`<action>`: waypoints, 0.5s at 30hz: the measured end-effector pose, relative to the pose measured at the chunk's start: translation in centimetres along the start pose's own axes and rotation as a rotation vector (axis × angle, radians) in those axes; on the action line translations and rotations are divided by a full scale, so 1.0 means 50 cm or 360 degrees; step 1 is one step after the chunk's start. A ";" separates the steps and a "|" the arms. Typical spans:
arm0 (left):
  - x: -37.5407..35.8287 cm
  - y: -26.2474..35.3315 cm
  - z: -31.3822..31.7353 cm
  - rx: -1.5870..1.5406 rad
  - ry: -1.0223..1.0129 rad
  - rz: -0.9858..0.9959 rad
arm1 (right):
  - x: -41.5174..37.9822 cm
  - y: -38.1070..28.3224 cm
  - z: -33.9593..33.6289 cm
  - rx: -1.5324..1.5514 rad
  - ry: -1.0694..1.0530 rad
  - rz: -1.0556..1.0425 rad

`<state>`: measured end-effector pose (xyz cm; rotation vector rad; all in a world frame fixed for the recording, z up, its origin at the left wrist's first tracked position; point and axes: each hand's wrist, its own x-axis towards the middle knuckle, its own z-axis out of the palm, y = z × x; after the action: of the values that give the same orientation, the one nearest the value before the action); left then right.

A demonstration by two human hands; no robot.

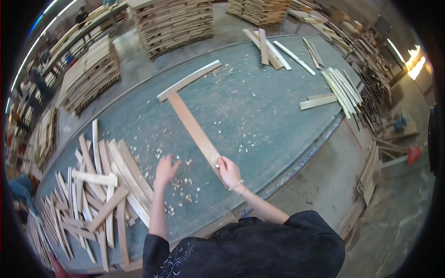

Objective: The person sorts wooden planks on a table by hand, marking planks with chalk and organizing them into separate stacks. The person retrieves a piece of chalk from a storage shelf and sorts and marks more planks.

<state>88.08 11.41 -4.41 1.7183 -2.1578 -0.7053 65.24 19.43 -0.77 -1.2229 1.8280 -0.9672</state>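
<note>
A long flat reddish-brown wooden strip (pixel 195 131) lies slanting over the green table, and my right hand (pixel 229 172) is closed around its near end. The strip's far end meets a paler wooden strip (pixel 189 81), which lies crosswise on the tabletop. My left hand (pixel 167 170) is held over the table with its fingers apart and nothing in it, left of the brown strip. Beside it on the left is a large heap of loose wooden strips (pixel 111 201).
Small wood chips are scattered over the green table (pixel 269 111). More strips (pixel 342 90) lie at its right end and others (pixel 264 48) at its far edge. Stacked wood (pixel 171 23) stands beyond the table. A person (pixel 37 81) is at the far left.
</note>
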 end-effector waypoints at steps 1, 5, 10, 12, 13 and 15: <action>0.075 -0.018 0.000 0.0065 0.0176 0.0058 | 0.021 -0.006 -0.020 -0.0006 0.0079 -0.0031; 0.346 -0.078 -0.006 0.0306 0.0357 -0.0019 | 0.085 0.006 -0.058 0.0045 0.0368 -0.0122; 0.563 -0.114 0.034 0.0727 0.0562 -0.0076 | 0.099 0.079 -0.059 0.0047 0.0493 0.0073; 0.612 -0.112 0.060 0.0713 0.0420 -0.0114 | 0.109 0.086 -0.061 -0.0032 0.0560 0.0117; 0.634 -0.120 0.079 0.0705 0.0394 -0.0097 | 0.106 0.080 -0.066 -0.0080 0.0520 0.0200; 0.651 -0.133 0.113 0.0886 0.0733 -0.0076 | 0.101 0.088 -0.064 -0.0145 0.0474 0.0326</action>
<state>82.71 -20.10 -15.12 1.9408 -2.0856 0.3068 59.24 16.42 -3.95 -0.9580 2.2031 -0.9994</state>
